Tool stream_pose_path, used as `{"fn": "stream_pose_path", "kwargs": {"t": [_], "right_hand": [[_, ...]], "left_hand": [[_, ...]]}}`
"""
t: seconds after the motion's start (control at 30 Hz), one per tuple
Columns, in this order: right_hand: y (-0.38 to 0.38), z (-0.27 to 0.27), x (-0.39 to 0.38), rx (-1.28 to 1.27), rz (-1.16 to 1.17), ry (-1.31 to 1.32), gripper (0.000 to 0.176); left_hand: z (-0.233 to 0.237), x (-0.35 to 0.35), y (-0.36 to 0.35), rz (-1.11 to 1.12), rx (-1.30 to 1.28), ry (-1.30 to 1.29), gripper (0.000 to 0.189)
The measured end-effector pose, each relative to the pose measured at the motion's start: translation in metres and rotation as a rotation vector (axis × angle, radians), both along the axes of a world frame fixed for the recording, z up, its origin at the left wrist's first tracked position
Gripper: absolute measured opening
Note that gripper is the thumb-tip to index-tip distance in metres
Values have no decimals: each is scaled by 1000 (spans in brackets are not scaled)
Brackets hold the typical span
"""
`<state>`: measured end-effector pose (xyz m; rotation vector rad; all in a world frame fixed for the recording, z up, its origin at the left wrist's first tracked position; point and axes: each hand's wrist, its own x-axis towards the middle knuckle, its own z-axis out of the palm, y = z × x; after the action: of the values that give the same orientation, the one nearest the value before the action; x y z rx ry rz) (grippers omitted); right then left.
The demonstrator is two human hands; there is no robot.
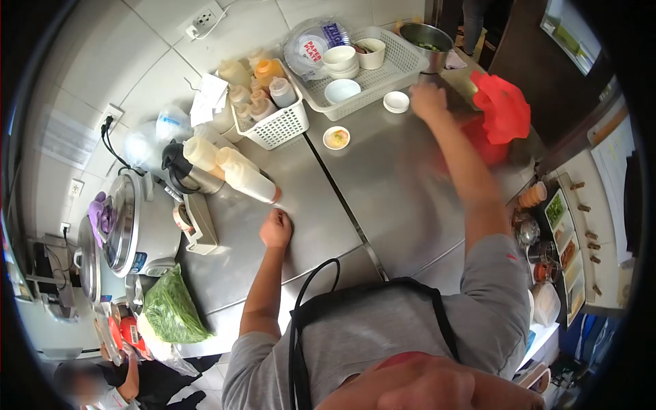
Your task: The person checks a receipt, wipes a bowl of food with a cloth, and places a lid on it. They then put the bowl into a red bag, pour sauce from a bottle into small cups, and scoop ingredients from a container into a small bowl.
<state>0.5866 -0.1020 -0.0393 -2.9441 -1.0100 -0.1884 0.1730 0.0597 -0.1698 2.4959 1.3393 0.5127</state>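
Note:
My left hand [276,229] rests on the steel counter [307,205] as a closed fist, just below two squeeze bottles [247,179] with pale contents. My right hand [429,100] reaches far across the counter, over its back right part. Its fingers are blurred and partly hidden behind the hand, close to a small stack of white bowls [395,102] and the front edge of a grey perforated tray [383,89]. A small white cup of sauce [336,138] stands to the left of those bowls. A red plastic bag [502,109] lies to the right of my right forearm.
A white basket of squeeze bottles [273,123] and a metal pot [427,46] stand along the back. On the left are a thermos [188,167], a large cooker [147,222] and bagged greens [174,307]. Another person [113,386] is at lower left. Condiment trays [567,249] line the right.

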Motion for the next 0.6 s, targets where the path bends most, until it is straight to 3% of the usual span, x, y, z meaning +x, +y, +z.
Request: {"fn": "stream_pose_path", "kwargs": {"t": [0.1, 0.23, 0.33, 0.43, 0.6], "right_hand": [[35, -70, 9, 79, 14, 3, 23], [51, -107, 9, 152, -62, 33, 21], [58, -124, 23, 363, -125, 151, 19], [57, -131, 0, 658, -47, -165, 16], [68, -143, -59, 470, 226, -32, 17]], "left_hand": [[0, -1, 3, -34, 7, -23, 10], [-4, -4, 6, -25, -7, -39, 10], [-4, -3, 5, -14, -34, -65, 10], [-3, -3, 4, -20, -69, -66, 10], [0, -2, 3, -17, -55, -63, 9]]}}
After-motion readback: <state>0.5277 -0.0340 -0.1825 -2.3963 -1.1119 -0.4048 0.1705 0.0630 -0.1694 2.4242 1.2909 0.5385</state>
